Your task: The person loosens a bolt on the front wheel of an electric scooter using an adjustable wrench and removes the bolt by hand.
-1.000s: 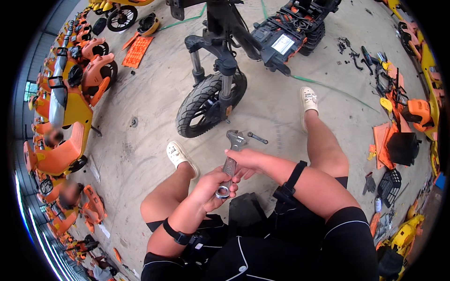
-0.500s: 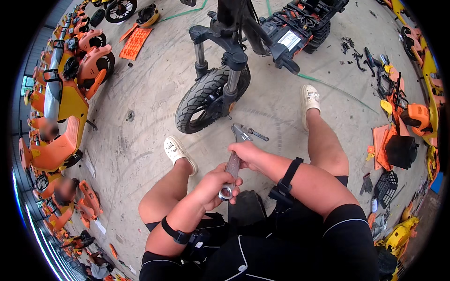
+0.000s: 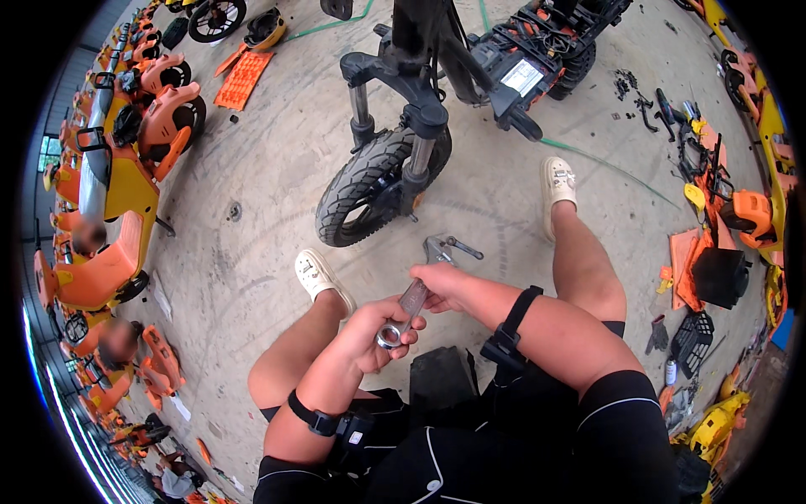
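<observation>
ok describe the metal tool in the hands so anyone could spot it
Start at the black front wheel on the concrete floor, then drop to the two hands below it. The wrench runs between the left hand and right hand: the only shiny silver bar, ring end nearest.

Around the one black front wheel [image 3: 369, 189] with its two fork legs [image 3: 390, 126], counts run thus. Two white shoes [image 3: 319, 277] rest just below it. Two hands [image 3: 382, 332] hold one metal wrench [image 3: 411, 298] below it. One orange grid panel [image 3: 243, 80] lies upper left of it. Two black wrist straps [image 3: 508, 328] show further below.
</observation>
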### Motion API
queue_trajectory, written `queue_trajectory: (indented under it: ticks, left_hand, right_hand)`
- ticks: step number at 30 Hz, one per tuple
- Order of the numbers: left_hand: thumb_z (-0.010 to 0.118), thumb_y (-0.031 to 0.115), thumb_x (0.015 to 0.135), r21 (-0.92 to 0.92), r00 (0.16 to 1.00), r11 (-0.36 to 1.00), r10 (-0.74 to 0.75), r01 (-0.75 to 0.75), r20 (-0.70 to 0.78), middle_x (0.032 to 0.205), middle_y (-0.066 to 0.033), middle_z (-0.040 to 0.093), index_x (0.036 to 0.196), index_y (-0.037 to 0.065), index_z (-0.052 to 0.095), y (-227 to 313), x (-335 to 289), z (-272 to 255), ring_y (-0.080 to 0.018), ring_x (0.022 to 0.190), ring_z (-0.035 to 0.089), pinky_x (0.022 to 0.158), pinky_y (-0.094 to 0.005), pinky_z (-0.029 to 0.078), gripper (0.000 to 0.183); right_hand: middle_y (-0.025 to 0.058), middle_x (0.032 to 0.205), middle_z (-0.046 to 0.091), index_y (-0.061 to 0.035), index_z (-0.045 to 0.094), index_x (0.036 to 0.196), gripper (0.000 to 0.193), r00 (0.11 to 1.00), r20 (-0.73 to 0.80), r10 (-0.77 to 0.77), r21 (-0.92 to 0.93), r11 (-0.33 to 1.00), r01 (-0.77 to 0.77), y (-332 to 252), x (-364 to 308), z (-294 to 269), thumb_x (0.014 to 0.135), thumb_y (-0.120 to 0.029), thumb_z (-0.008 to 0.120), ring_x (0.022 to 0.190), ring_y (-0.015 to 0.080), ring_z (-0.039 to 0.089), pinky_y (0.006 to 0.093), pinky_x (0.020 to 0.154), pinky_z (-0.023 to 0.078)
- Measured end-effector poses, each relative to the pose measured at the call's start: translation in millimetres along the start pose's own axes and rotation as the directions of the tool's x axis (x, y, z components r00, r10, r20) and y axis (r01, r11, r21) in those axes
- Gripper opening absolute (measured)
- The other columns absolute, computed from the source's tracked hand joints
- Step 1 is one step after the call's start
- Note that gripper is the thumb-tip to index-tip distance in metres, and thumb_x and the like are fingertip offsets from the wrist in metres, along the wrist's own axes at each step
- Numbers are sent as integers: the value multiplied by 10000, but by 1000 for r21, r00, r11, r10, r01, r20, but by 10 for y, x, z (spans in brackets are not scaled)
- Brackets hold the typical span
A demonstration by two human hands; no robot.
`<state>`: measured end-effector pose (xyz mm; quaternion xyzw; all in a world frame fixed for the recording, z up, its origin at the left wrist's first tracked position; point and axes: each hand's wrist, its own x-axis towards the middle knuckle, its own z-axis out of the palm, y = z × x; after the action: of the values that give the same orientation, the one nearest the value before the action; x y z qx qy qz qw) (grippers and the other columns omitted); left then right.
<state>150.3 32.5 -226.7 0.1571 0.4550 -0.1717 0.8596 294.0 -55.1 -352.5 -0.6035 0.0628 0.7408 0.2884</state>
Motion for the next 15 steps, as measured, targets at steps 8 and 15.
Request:
queue_trajectory:
  ticks: [8, 15]
  left_hand:
    - [497, 78, 868, 48, 993, 992, 115, -115, -3, 955, -107, 569, 1304, 46, 418, 8, 86, 54, -159, 645, 541, 434, -282, 426, 444]
    - [498, 77, 867, 25, 1000, 999, 19, -19, -10, 951, -99, 563, 1291, 52, 433, 28, 20, -6, -156, 645, 536, 429, -284, 422, 430]
  right_hand:
    - [52, 756, 613, -64, 659, 873, 281, 968, -45, -249, 48, 967, 251, -138, 164, 8, 914, -332, 586, 628, 174, 561, 383, 646, 493]
    - [43, 736, 598, -78, 653, 858, 252, 997, -15, -79, -32, 996, 79, -149, -28, 26, 910, -315, 585, 602, 148, 513, 358, 577, 442]
